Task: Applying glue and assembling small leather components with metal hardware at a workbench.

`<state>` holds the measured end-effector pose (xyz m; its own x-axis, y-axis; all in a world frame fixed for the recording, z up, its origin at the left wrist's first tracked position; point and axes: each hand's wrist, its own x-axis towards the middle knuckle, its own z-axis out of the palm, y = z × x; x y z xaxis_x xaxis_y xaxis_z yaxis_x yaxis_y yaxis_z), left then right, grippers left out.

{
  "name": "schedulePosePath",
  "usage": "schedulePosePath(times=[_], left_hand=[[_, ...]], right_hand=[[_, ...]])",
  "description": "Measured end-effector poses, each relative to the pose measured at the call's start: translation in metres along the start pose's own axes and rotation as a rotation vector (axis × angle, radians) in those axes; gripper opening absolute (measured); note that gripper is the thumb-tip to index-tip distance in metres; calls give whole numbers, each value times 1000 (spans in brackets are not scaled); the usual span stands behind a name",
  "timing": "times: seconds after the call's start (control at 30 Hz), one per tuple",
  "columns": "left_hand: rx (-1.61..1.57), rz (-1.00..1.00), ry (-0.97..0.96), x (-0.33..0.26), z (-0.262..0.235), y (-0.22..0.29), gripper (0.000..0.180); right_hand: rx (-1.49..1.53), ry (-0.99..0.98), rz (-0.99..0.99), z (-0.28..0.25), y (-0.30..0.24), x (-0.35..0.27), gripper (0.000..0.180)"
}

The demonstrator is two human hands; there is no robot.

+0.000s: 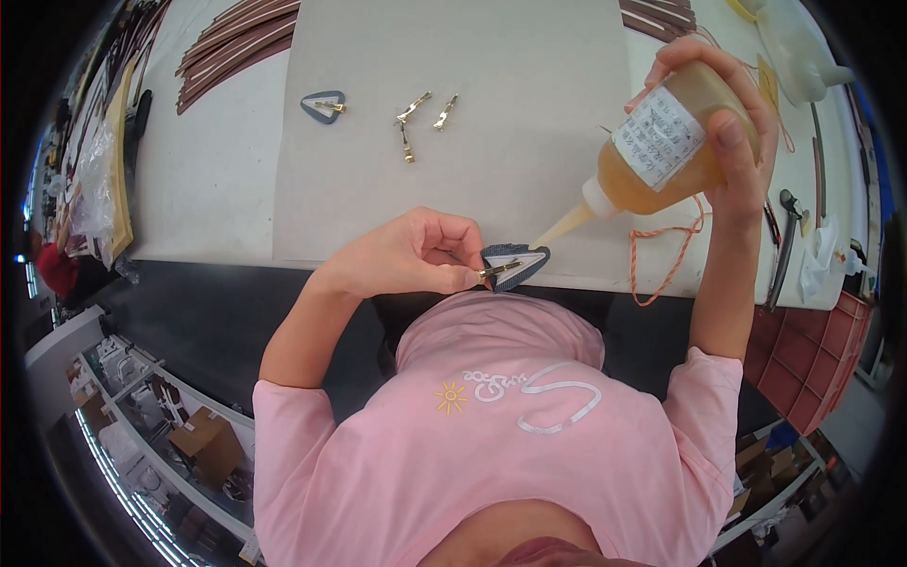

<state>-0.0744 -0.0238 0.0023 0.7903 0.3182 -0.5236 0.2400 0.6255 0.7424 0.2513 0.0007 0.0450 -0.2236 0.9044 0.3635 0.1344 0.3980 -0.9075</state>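
My left hand (412, 253) pinches a gold metal hair clip (501, 269) and a dark blue triangular fabric patch (535, 264) at the table's near edge. The clip lies across the patch's pale middle. In my right hand (742, 151) is a squeeze bottle (635, 187) of amber liquid, tilted down to the left. Its narrow tip ends just above the patch; whether they touch, I cannot tell. Farther off, several loose gold clips (444, 111) lie on the grey sheet. To their left rests another blue patch (323, 106) with a clip on it.
Brown strips (236, 45) are fanned at the far left, with more strips (658, 17) at the far right. Orange cord (658, 266) loops near the front edge. Right of it lie a dark-handled tool (783, 248) and a pale plastic bottle (792, 52). A red crate (808, 364) stands beside the table.
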Motion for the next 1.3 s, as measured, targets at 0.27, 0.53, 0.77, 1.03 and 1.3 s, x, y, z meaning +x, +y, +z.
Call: schedulePosePath(times=[0.27, 0.53, 0.77, 1.03, 1.3], left_hand=[[53, 35, 31, -2, 1, -5, 12], [-32, 112, 59, 0, 0, -8, 9], [-372, 392, 409, 19, 31, -30, 7], [-402, 416, 433, 23, 37, -31, 8], [-383, 413, 429, 24, 35, -33, 8]], right_hand=[[-28, -77, 26, 9, 1, 8, 64], [-63, 33, 41, -25, -12, -6, 63], [213, 753, 215, -2, -5, -31, 54], [193, 798, 255, 29, 11, -46, 49], [193, 753, 237, 28, 17, -44, 47]])
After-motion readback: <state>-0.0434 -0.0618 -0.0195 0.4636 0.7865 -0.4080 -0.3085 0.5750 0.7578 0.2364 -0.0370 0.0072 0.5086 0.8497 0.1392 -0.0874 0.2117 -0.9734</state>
